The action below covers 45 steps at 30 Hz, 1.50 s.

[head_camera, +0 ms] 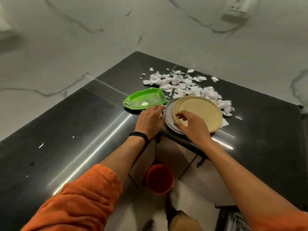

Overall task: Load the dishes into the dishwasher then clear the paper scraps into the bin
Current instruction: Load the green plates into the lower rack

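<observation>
Head view showed the right hand (193, 126) pinching the plate stack (201, 112), the left hand (150, 121) grip unclear; dishwasher loading needed a level lift.

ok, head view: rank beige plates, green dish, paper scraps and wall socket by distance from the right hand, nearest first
1. beige plates: directly under the right hand, which grips their near rim.
2. green dish, off to the left, and paper scraps, behind the plates: too close to call.
3. wall socket: far back, high on the wall.
</observation>
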Available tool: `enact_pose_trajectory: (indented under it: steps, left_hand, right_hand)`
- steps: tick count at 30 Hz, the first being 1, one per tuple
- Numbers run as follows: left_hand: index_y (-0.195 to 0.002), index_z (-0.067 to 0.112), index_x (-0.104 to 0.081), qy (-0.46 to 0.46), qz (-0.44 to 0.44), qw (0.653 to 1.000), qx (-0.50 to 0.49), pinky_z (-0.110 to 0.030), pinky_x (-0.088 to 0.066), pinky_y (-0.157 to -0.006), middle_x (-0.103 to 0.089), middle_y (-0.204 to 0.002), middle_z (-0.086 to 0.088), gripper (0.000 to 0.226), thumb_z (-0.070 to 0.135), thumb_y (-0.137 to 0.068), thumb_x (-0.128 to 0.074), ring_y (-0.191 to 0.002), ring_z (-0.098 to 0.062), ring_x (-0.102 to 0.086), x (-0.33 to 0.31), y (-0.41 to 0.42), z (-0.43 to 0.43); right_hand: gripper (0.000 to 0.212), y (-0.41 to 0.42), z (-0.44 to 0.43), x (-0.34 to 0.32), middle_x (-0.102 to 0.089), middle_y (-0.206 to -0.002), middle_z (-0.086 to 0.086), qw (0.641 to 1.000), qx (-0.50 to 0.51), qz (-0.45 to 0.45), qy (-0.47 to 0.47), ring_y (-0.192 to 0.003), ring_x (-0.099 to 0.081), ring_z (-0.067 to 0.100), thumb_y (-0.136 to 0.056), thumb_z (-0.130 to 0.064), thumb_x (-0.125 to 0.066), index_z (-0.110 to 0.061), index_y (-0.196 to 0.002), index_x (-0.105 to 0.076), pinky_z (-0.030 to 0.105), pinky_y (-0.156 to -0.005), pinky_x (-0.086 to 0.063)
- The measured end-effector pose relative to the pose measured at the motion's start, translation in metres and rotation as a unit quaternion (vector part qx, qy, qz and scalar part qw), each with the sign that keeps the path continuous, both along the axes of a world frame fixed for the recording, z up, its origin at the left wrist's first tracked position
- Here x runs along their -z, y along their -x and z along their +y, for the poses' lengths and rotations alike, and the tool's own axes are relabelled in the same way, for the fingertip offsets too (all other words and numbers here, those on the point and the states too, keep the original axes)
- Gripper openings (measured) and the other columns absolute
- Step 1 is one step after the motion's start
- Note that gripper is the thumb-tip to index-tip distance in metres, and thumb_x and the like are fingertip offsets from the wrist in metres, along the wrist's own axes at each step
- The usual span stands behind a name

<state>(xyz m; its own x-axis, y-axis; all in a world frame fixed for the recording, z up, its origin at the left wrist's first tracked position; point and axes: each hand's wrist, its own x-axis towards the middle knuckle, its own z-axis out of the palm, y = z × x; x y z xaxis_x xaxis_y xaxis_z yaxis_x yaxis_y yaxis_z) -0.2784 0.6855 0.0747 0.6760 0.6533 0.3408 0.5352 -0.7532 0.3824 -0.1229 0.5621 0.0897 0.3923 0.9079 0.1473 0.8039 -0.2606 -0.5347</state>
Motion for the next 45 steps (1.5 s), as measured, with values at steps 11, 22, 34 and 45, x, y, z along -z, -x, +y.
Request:
enact_pose_trajectory:
  steps: [11, 22, 34, 45]
  left_hand:
    - [-0.130, 0.017, -0.062, 0.041, 0.026, 0.981, -0.187, -0.042, -0.050, -0.094, -0.065, -0.126, -0.004, 0.036, 0.026, -0.095, -0.062, -0.116, -0.026, -0.059, 0.026, 0.010, 0.090]
    - [-0.130, 0.021, -0.061, 0.068, 0.061, 0.967, -0.237, -0.041, -0.051, -0.092, -0.065, -0.126, 0.000, 0.037, 0.026, -0.094, -0.063, -0.114, -0.024, -0.059, 0.048, 0.001, 0.111]
    - [-0.131, 0.021, -0.059, 0.045, 0.117, 0.975, -0.184, -0.045, -0.048, -0.094, -0.065, -0.124, -0.004, 0.049, 0.017, -0.083, -0.070, -0.116, -0.029, -0.057, 0.037, -0.022, 0.118]
    - [-0.091, 0.010, -0.061, -0.094, -0.030, 0.990, -0.097, -0.042, -0.049, -0.074, -0.060, -0.093, -0.009, 0.017, -0.005, -0.083, -0.062, -0.087, -0.029, -0.056, -0.007, -0.051, 0.103]
  right_hand:
    - [0.036, -0.019, 0.175, 0.033, -0.070, -0.118, 0.001, 0.972, -0.198, -0.098, 0.074, -0.111, -0.064, 0.025, -0.090, -0.035, -0.068, -0.023, -0.124, -0.068, 0.041, -0.090, -0.051]
    - [0.018, -0.035, 0.231, 0.079, -0.064, -0.097, 0.004, 0.907, -0.305, -0.264, 0.120, -0.094, -0.065, 0.031, -0.092, -0.016, -0.057, -0.019, -0.103, -0.071, 0.036, -0.069, -0.040]
    - [0.016, -0.038, 0.223, 0.047, -0.066, -0.093, 0.007, 0.927, -0.275, -0.252, -0.033, -0.089, -0.064, 0.032, -0.085, -0.011, -0.070, -0.015, -0.100, -0.070, 0.041, -0.073, -0.048]
    - [0.012, -0.035, 0.146, -0.003, -0.066, -0.090, 0.006, 0.962, -0.134, -0.195, -0.136, -0.076, -0.064, 0.027, -0.088, -0.015, -0.069, -0.014, -0.099, -0.069, 0.037, -0.065, -0.047]
